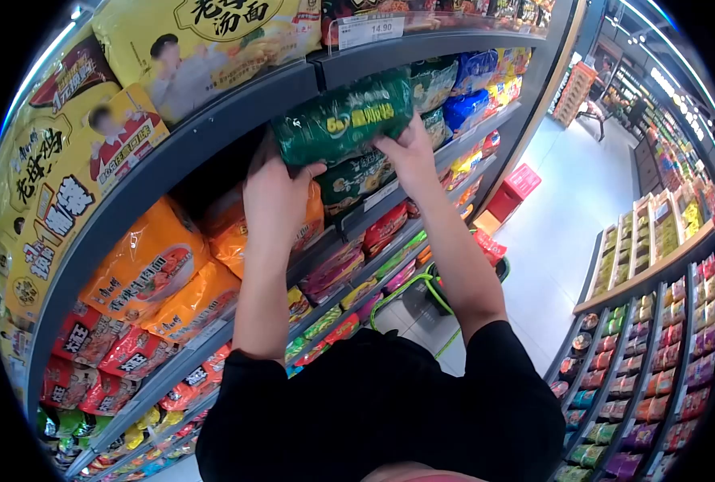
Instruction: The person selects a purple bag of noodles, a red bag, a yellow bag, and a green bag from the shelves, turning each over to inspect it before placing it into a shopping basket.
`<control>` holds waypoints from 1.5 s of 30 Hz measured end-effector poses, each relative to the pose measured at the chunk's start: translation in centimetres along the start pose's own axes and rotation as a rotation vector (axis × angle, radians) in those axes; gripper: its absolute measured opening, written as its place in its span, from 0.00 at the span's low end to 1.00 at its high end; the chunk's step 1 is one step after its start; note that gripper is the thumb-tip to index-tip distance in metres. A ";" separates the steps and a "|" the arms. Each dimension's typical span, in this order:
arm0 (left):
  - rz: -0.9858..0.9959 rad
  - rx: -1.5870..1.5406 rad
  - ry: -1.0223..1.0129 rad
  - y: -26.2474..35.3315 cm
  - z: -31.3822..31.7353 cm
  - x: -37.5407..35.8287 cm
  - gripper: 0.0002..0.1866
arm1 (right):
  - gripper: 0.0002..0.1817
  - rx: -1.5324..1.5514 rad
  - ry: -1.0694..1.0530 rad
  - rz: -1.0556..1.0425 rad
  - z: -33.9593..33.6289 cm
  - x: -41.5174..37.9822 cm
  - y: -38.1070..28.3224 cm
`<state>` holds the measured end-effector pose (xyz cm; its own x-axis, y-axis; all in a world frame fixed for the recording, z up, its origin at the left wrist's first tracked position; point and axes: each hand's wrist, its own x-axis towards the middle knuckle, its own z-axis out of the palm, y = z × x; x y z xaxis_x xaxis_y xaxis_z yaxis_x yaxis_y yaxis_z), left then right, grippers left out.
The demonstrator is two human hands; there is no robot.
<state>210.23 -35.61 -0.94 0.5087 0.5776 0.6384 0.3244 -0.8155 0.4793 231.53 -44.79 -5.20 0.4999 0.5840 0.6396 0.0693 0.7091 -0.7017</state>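
A green plastic multipack of instant noodles (pixel 345 116) is held up in front of the shelf, level with a shelf edge. My left hand (pixel 273 189) grips its left end from below, fingers partly hidden by the pack. At the lower right end, my right hand (pixel 408 153) has its thumb and fingers closed on the wrapper. Behind and below it, dark green noodle packs (pixel 357 181) sit on the shelf. Orange noodle packs (pixel 152 253) lie near my left forearm, beside a dark gap in the row.
Yellow noodle packs (pixel 204 56) fill the upper shelf, above a price tag (pixel 371 30) reading 14.90. A shopping basket with a bright green handle (pixel 422 281) is on the floor at my right. Across the aisle floor (pixel 550 217) stand shelves of packaged goods (pixel 647 361).
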 end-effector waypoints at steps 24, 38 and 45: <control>-0.106 0.080 0.170 1.0 2.6 0.8 0.29 | 0.24 -0.644 0.112 -0.174 -2.9 0.5 1.2; -0.116 -0.072 0.168 2.2 3.1 -0.6 0.28 | 0.15 -0.750 0.290 -0.190 -4.9 -4.2 2.2; 0.813 -0.538 0.230 -0.4 8.0 -11.2 0.12 | 0.20 -1.092 0.549 0.598 -15.7 -33.4 12.8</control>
<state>210.78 -41.99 -13.06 0.2304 -0.1081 0.9671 -0.4864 -0.8735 0.0182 229.27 -61.39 -40.48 0.9527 0.2765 0.1260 0.2369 -0.4164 -0.8778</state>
